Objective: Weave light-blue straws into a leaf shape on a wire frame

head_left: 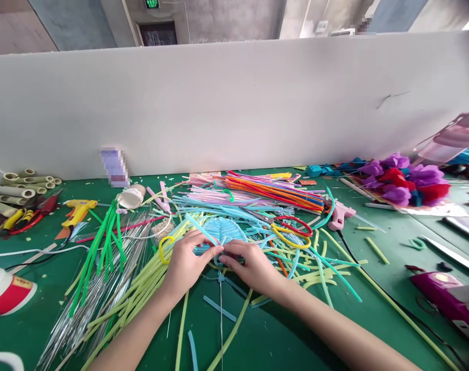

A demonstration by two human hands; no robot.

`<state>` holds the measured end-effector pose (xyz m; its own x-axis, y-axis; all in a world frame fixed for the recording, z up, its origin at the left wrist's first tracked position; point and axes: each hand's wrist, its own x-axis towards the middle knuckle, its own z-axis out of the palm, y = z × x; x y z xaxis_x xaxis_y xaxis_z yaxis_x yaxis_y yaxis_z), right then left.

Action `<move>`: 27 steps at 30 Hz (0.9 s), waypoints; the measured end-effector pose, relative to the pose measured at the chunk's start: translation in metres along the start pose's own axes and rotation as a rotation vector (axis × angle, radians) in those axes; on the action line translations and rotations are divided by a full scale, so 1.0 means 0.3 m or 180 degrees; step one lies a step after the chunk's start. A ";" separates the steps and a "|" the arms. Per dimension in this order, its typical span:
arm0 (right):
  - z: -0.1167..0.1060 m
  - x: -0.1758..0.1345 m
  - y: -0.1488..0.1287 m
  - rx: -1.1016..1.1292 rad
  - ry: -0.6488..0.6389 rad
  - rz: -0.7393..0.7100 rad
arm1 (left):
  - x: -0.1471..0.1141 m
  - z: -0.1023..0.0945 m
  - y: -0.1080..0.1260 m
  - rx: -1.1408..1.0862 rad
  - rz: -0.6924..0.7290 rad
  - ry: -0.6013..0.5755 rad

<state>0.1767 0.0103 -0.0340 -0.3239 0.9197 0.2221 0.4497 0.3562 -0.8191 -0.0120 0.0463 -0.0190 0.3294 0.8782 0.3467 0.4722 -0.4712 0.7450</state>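
Starting far left on your green table (273, 337): bamboo pieces (23, 193) in a pile, pliers (25, 219) beside them, then a yellow glue gun (76, 212). A red and white tub (10, 292) sits nearer you. Next come green strips (109, 242) draped over a bunch of silvery wires (83, 288), then a load of yellow-green pipe cleaners (145, 288) running under your left forearm.

Your left hand (188, 260) has thumb and forefinger pinched together on a light-blue strip (200, 228). Your blue leaf (223, 229) is mid-table, right behind and between your hands, with a thin wire (221, 324) running toward you from below its base. Your right hand (253, 263) is bent in at that base, fingertips just beside the left ones; can't tell if they're clamped on anything.

Over to the right you've got scissors (292, 225) with red and yellow handles lying on the clutter, a pink glue gun (340, 214), purple and red flowers (406, 178), and a magenta gadget (443, 293) near the edge.
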 end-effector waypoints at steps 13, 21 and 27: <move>-0.029 0.029 0.002 0.1766 0.0844 0.0811 | -0.038 -0.042 0.026 -0.0285 -0.0264 -0.0123; -0.100 -0.034 0.033 0.1361 0.1506 0.1126 | -0.104 -0.138 -0.038 -0.0251 -0.0612 -0.0191; -0.094 -0.087 0.040 0.1537 0.1625 0.1325 | -0.112 -0.137 -0.049 -0.0457 -0.0911 -0.0075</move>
<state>0.2140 -0.0049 -0.0348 0.2621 0.9645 -0.0325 0.0034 -0.0346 -0.9994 -0.0636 0.0272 -0.0181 0.2196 0.9705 0.0995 0.4287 -0.1876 0.8838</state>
